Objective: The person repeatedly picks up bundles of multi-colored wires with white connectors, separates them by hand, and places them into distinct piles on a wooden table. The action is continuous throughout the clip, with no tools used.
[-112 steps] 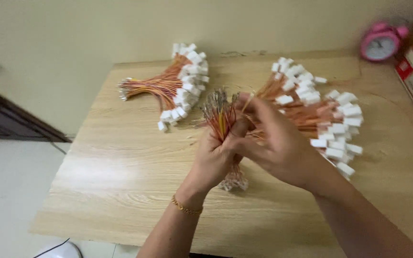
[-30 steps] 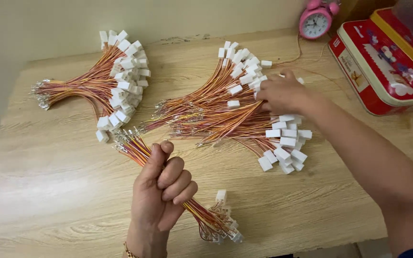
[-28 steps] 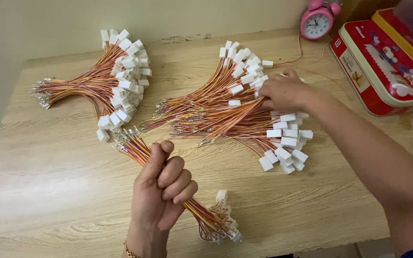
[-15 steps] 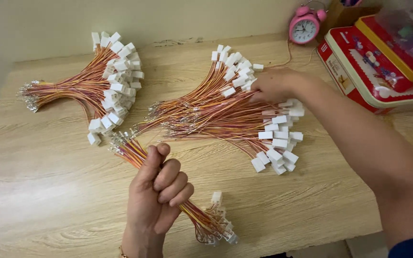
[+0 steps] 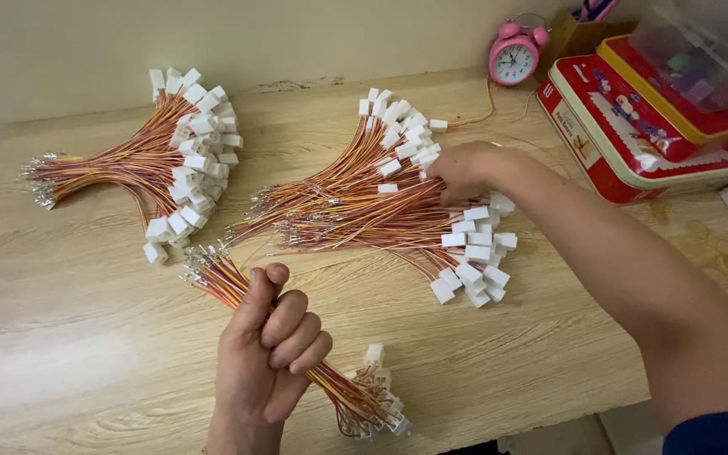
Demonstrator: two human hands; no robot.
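My left hand (image 5: 267, 345) is closed around a small bundle of red, orange and yellow wires (image 5: 221, 278); its white connectors (image 5: 377, 396) hang out below my fist near the table's front edge. My right hand (image 5: 465, 168) reaches into the big fanned pile of wire leads (image 5: 364, 206) in the middle of the wooden table (image 5: 61, 337), fingers pinched among the white plugs on the pile's right side. I cannot tell whether a wire is gripped there.
A second fanned bundle of wires with white plugs (image 5: 162, 164) lies at the back left. A pink alarm clock (image 5: 513, 57) stands at the back wall. Red and yellow tins (image 5: 625, 135) with a clear plastic box on top sit at the right.
Both hands were together working the bundle 3.7 s ago; now my right hand has gone to the middle pile and my left holds the bundle alone. The view has shifted slightly over the last second.
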